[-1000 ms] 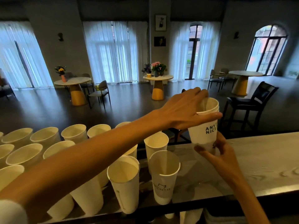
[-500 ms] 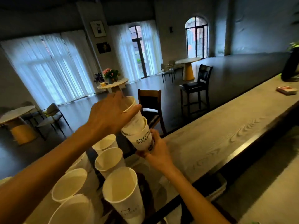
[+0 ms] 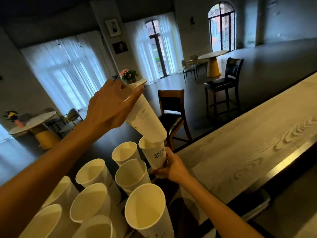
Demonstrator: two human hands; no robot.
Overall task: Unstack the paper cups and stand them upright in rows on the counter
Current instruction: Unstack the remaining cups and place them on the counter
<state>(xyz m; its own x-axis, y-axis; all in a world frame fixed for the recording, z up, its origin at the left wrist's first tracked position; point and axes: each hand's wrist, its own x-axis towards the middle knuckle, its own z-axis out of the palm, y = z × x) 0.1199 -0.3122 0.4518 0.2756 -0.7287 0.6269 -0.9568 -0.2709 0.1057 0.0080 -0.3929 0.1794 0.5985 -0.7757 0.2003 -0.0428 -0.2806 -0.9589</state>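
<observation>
My left hand [image 3: 109,107] grips a tall white paper cup [image 3: 145,115] by its rim, lifted almost out of the cup below; only its base still sits in that one's mouth. My right hand [image 3: 169,166] holds the lower printed paper cup [image 3: 154,154] by its base, just above the pale wooden counter [image 3: 248,143]. Several white cups [image 3: 144,210] stand upright in rows at the counter's left end, below my left forearm.
A wooden chair [image 3: 171,114] and a black bar stool [image 3: 223,86] stand beyond the counter's far edge. Round café tables [image 3: 212,55] with chairs sit further back. A dark ledge [image 3: 283,170] runs along the counter's near edge.
My left hand has drawn the upper cup up and left, nearly out of the lower one. The view has swung right and tilted, so the standing cups sit lower left.
</observation>
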